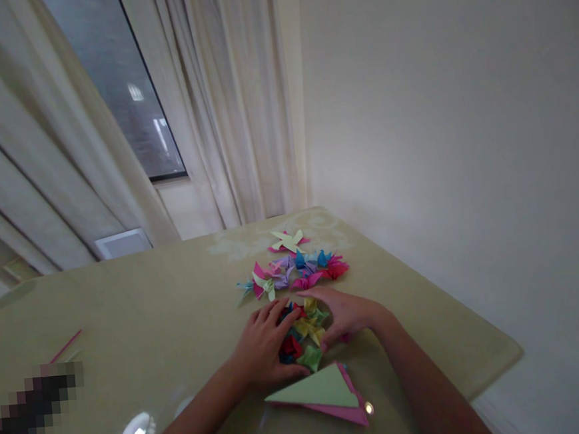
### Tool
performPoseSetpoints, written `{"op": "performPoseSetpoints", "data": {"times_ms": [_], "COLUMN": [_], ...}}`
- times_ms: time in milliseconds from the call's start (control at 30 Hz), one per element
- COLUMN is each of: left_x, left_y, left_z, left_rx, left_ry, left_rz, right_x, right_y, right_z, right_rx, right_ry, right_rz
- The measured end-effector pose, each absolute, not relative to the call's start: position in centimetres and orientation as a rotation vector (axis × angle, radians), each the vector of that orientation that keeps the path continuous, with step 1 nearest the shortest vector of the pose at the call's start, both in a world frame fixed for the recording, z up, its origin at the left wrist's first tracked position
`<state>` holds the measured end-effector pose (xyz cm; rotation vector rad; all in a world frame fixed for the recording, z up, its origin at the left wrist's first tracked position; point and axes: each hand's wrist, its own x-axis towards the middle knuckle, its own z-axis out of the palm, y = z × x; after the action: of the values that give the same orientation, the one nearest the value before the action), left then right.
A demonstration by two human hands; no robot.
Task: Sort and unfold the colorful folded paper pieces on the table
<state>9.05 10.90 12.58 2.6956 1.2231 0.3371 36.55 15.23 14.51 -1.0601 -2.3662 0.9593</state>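
Note:
A cluster of small folded paper flowers (305, 328) in red, yellow, green and blue lies on the table between my hands. My left hand (266, 342) curves round its left side, fingers apart, with the fingertips touching the upper left flowers. From the right, my right hand (344, 311) cups the same cluster, thumb and fingers spread wide. Parts of the flowers are hidden under both hands. Just nearer to me rest a pale green folded paper triangle (320, 390) and a pink one (348, 414) beneath it.
Beyond my hands sits a row of pink, purple, blue and white paper flowers (294, 270), and behind it a pale green pinwheel shape (289, 241). A thin pink stick (66, 345) lies at left beside a blurred-out patch. The table (176, 306) meets a white wall at right.

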Motion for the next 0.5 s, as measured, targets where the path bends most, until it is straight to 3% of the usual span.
{"op": "performPoseSetpoints", "data": {"times_ms": [500], "left_x": [10.4], "left_y": [11.4], "left_z": [12.0], "left_rx": [2.554], "left_ry": [1.449], "left_rz": [0.410], "right_x": [37.0], "right_y": [15.9], "right_z": [13.7], "right_rx": [-1.195], "right_ry": [-2.363], "right_rz": [0.801]}}
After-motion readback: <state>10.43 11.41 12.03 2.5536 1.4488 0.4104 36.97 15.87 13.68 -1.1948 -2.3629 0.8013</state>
